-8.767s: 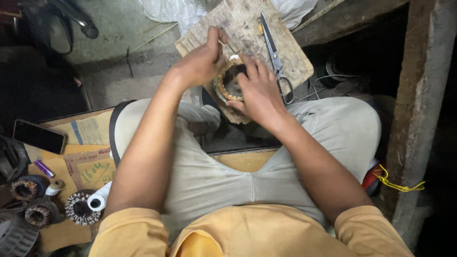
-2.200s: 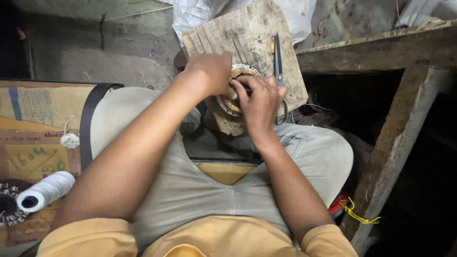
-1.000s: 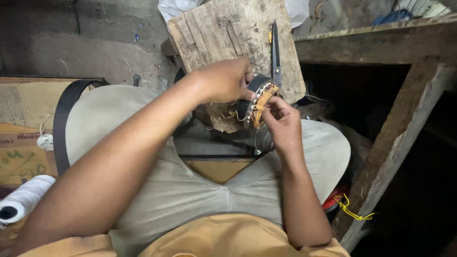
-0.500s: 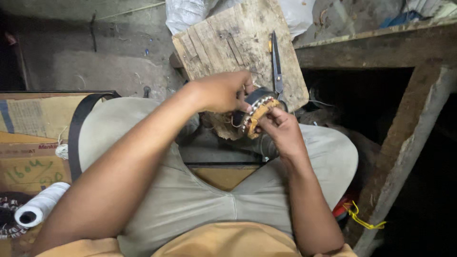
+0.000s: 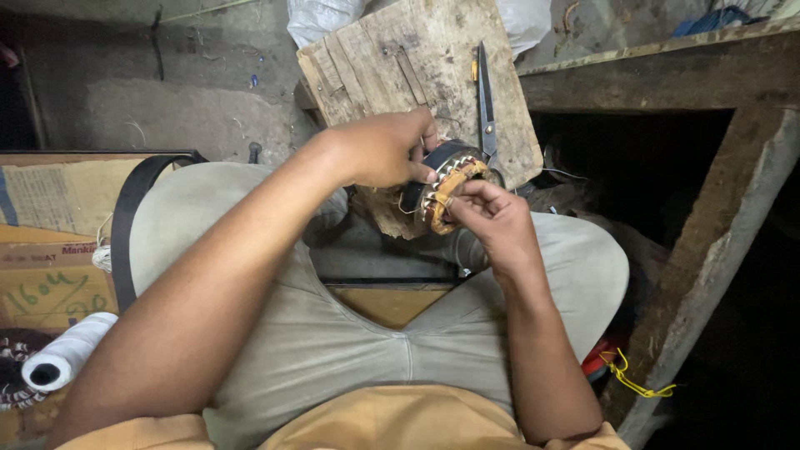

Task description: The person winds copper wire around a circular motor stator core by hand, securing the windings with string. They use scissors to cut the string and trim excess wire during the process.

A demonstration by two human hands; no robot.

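Head view looks down on a seated person with knees spread, both hands raised over the lap. Left hand (image 5: 387,150) wraps the dark outer rim of a stator (image 5: 442,193), a ring with copper windings and pale paper slips in its slots, tilted on edge so its face turns right. Its fingers are curled tight round the top and back of the ring. Right hand (image 5: 492,218) sits just beside the ring's face, thumb and forefinger pressed together on a winding or slip at the near edge; what exactly they pinch is too small to tell.

The stator hangs in the air in front of a worn wood board (image 5: 417,58) that leans away from the knees. Scissors (image 5: 485,100) lie on the board's right part, blades pointing up, handles hidden behind the stator. The board's lower edge is ragged and sits close behind the hands, so room there is tight.

To the right, a heavy wood frame (image 5: 708,250) slants down near the right knee, with dark hollow space beyond it. A yellow wire (image 5: 633,379) curls at its foot. To the left lies flat cardboard (image 5: 50,250), a black belt (image 5: 125,225) looping over its edge against the left thigh, and a spool (image 5: 67,360) of white thread at the lower corner. Between the thighs a small gap shows bare floor.
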